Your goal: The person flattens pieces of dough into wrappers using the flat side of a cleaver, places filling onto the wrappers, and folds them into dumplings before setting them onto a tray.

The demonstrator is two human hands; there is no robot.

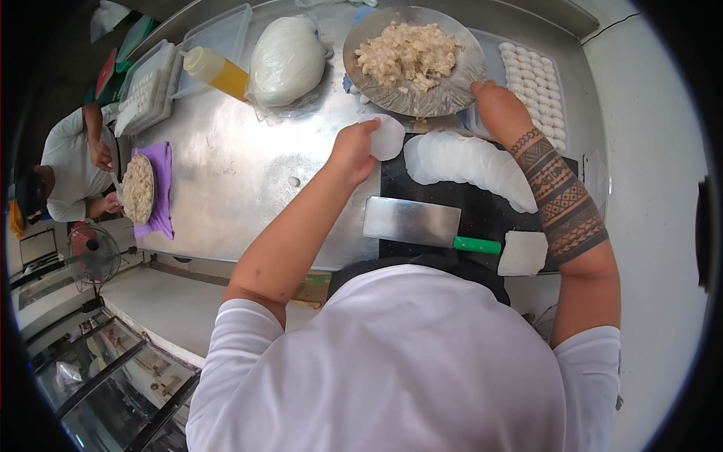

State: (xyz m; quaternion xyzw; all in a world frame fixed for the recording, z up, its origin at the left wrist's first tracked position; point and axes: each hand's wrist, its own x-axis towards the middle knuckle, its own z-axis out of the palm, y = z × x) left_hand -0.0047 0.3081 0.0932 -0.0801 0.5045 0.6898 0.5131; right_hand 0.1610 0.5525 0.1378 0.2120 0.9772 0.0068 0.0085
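Note:
My left hand pinches a thin round dough wrapper between thumb and fingers, at the upper left of the black board. On the rim of a round metal platter, my right hand is closed, with most of its fingers hidden from view. A mound of pale chunky filling sits on that platter. Overlapping wrappers lie fanned across the board. Nearer my body rests a cleaver with a green handle, and a white dough-like slab lies at its right.
Dough balls in rows fill a tray at right. A bag of dough, an oil bottle and plastic containers line the back. At left, a co-worker works over a bowl of filling on a purple cloth.

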